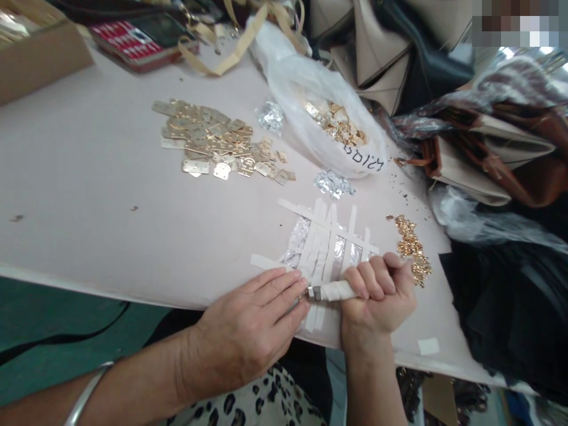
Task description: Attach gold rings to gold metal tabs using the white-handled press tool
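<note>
plates (210, 139) lie heaped so probably loads left, can't tell what's done, right hand (377, 290) gripping a tool (335, 291), left hand (251, 322) at its tip, grip hidden

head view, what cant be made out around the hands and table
Head view: the tip of the white-handled tool, hidden by the left hand.
Head view: that tool's other end, inside the right hand.
Head view: the rest of the cardboard box, cut off by the left edge.
Head view: small gold pieces, too small for exact shapes.
</note>
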`<state>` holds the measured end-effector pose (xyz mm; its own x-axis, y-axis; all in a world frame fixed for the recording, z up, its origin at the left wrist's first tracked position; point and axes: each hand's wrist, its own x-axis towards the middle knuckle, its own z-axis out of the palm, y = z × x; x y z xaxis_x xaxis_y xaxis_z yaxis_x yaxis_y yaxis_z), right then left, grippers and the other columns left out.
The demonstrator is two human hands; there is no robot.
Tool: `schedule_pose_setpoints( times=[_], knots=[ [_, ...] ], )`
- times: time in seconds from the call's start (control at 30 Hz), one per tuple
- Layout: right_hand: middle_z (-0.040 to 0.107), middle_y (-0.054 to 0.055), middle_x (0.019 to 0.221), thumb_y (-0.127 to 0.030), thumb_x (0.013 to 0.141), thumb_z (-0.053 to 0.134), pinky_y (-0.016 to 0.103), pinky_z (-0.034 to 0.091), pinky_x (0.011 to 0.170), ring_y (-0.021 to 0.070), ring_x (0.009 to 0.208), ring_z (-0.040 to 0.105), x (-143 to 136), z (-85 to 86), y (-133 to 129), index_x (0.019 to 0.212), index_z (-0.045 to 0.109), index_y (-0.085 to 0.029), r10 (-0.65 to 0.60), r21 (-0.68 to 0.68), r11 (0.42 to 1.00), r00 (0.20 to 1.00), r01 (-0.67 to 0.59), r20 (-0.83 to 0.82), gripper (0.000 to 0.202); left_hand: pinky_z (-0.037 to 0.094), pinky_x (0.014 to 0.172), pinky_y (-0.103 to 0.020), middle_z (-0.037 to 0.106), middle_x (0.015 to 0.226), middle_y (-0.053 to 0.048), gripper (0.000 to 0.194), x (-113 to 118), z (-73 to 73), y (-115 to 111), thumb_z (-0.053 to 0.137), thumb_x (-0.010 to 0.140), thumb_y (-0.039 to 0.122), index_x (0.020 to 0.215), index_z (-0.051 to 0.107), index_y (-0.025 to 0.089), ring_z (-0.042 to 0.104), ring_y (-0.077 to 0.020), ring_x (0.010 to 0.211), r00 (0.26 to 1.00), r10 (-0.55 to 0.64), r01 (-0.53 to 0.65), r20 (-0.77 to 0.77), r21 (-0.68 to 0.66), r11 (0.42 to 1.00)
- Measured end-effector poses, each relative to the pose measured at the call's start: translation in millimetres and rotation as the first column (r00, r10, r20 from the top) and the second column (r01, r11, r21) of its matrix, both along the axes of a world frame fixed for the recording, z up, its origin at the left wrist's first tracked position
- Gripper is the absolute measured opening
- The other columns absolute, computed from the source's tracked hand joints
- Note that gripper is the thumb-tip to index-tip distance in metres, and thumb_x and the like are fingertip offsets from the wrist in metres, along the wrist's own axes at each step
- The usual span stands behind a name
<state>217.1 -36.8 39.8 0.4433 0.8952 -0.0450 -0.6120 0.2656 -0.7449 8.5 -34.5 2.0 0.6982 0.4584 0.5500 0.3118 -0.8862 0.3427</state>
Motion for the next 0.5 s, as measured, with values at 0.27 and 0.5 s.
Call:
schedule_pose_setpoints(
  times=[0.27,0.5],
  knots=[
    [0.025,-0.011,0.049,-0.039,0.097,0.059,0.022,0.030,0.041,0.0062,0.037,0.023,-50,31.3,-18,0.081,0.066,-0.023,0.129,0.051,0.984,0.876,-0.172,0.465,0.024,0.049,0.113,-0.046,0.066,0.130,-0.018,0.023,-1,-2.7,-3,0.054,0.093,0.015,0.111,0.068,0.010,0.061,-0.0297,0.125,0.999,-0.003,0.004,0.036,-0.020,1.000],
    [0.027,-0.010,0.049,-0.043,0.101,0.049,0.025,0.032,0.042,0.0090,0.037,0.029,-48,41.3,-26,0.079,0.060,-0.026,0.056,0.069,0.988,0.724,-0.142,0.688,0.031,0.050,0.113,-0.044,0.066,0.121,-0.016,0.015,-8,2.0,-5,0.059,0.088,0.012,0.100,0.066,0.009,0.060,-0.0276,0.120,0.991,0.041,-0.033,0.130,-0.069,0.997]
  ],
)
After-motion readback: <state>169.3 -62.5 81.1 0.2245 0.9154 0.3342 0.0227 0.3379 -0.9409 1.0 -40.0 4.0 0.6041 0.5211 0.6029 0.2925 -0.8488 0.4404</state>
